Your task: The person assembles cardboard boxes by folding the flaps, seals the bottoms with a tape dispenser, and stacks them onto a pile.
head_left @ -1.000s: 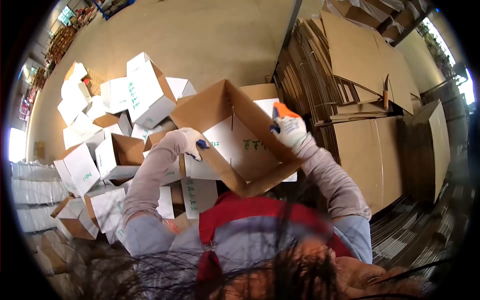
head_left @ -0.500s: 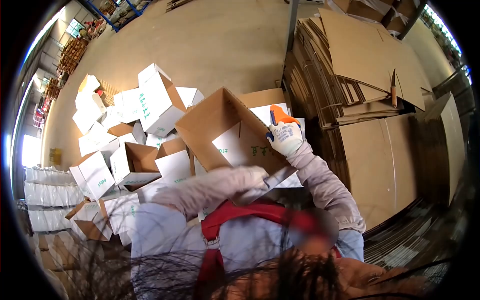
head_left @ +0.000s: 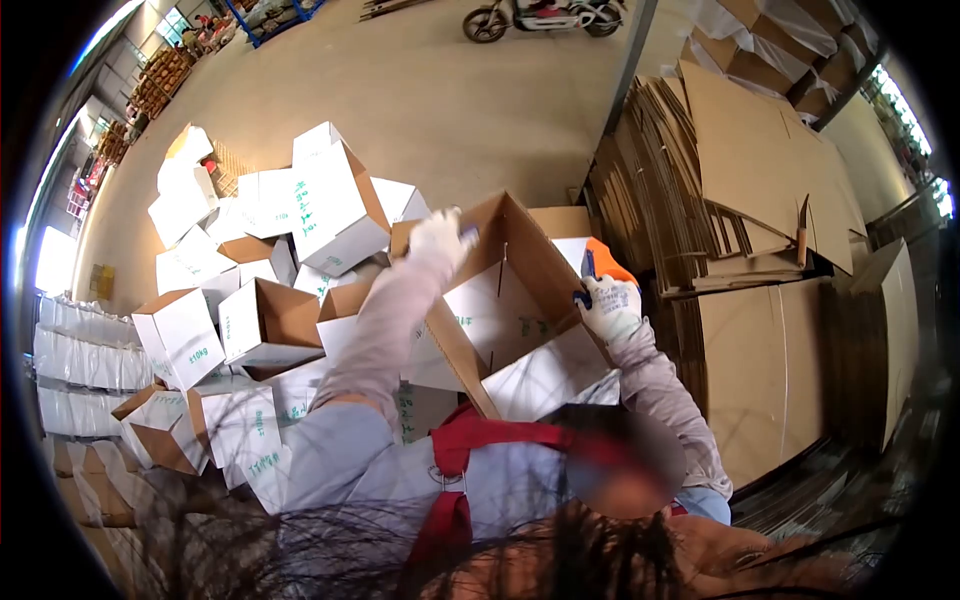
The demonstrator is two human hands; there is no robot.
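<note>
An open cardboard box, brown inside and with white panels, sits in front of me with its opening facing up. My left hand, in a white glove with blue fingertips, hovers over the box's far left edge; its fingers are apart and slightly blurred. At the right rim of the box is my right hand, gloved the same way and closed round an orange tape dispenser. The near white flap of the box slopes inward below my right hand.
Several white-and-brown boxes are heaped to the left. Flattened cardboard is stacked on the right, with a curved knife on it. A metal post rises beside that stack. A parked electric scooter stands at the far side.
My left hand has moved from the near side of the box to its far left edge. The near flap now slopes inward. My right hand still grips the tape dispenser. The view has shifted.
</note>
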